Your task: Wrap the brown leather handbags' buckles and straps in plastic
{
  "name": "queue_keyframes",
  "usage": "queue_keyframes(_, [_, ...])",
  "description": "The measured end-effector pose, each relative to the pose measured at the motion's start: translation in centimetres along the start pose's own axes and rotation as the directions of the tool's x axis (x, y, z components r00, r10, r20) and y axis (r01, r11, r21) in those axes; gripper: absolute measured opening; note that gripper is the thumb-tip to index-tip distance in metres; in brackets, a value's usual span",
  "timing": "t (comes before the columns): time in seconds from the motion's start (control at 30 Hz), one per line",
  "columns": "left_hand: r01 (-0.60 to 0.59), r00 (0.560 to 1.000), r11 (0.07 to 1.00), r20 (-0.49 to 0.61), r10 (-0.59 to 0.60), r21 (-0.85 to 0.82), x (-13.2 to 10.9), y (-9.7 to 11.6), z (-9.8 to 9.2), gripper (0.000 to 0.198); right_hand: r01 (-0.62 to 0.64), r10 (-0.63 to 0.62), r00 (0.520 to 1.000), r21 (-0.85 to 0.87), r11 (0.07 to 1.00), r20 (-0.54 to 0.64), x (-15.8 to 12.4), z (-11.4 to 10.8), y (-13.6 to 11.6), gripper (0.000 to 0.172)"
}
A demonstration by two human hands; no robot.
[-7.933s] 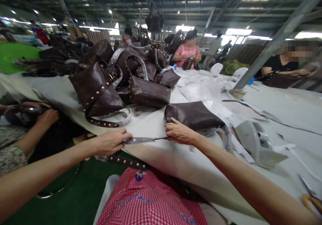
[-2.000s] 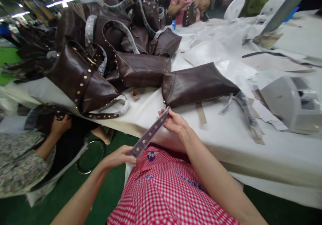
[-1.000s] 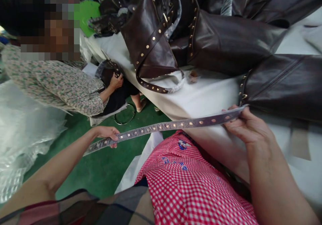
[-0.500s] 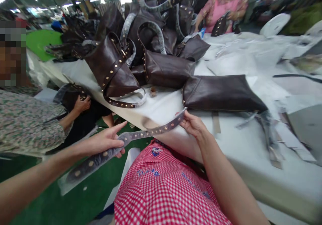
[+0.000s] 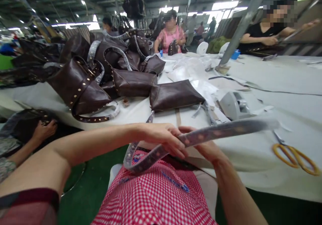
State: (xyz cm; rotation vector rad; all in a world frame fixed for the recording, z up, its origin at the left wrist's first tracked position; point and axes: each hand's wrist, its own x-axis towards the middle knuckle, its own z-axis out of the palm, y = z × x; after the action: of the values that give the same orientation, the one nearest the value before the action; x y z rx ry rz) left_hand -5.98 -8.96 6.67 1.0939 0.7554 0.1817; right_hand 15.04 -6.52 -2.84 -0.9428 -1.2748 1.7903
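A studded dark bag strap [image 5: 221,131] in a clear plastic wrap crosses in front of me. Its one end points right over the table, and the rest loops down over my checked apron [image 5: 156,191]. My left hand [image 5: 168,139] grips the strap near its middle. Just behind it, my right hand [image 5: 206,147] also has its fingers at the strap, partly hidden by it and by the left hand. Beyond my hands a dark brown leather bag [image 5: 176,95] lies on its side on the white table [image 5: 276,100].
Several more brown studded bags [image 5: 136,82] are heaped at the left. Yellow-handled scissors [image 5: 297,158] and a grey-white tape dispenser [image 5: 235,105] lie at the right. A metal post [image 5: 243,23] rises beyond. At lower left, a co-worker's hand [image 5: 46,131] touches a bag; other people sit across the table.
My view has swung right and up. My left hand has come across to meet my right hand, and the strap, earlier stretched between them, now loops down with an end swung right.
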Motion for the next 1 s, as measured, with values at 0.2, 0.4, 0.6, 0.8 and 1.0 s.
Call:
queue_keyframes(0.2, [0.152, 0.963, 0.952, 0.179, -0.204, 0.265, 8.0, 2.8, 0.3, 0.026, 0.151, -0.159, 0.958, -0.052, 0.987, -0.239, -6.7, -3.0, 0.8, 0.046])
queue_keyframes(0.4, [0.150, 0.937, 0.888, 0.223, -0.267, 0.434, 10.0, 3.6, 0.5, 0.047, -0.030, -0.819, 0.317, -0.869, 0.495, -0.477, -10.6, -4.0, 1.4, 0.029])
queue_keyframes(0.6, [0.113, 0.935, 0.812, 0.216, -0.283, 0.572, 9.6, 3.9, 0.6, 0.038, 0.011, -0.849, 0.504, -0.982, 0.188, -0.157, -8.5, -6.7, -0.8, 0.038])
queue_keyframes(0.8, [0.066, 0.969, 0.995, 0.234, -0.083, 0.079, 8.6, 2.1, 1.8, 0.042, 0.169, -0.667, 0.581, -0.733, 0.659, -0.466, -5.6, -6.2, -1.7, 0.024])
queue_keyframes(1.0, [-0.177, 0.982, 0.967, 0.032, 0.186, -0.185, 8.6, 1.2, 2.6, 0.024, 0.169, -0.145, 0.911, 0.030, 0.985, -0.385, -3.5, -2.5, -0.8, 0.027])
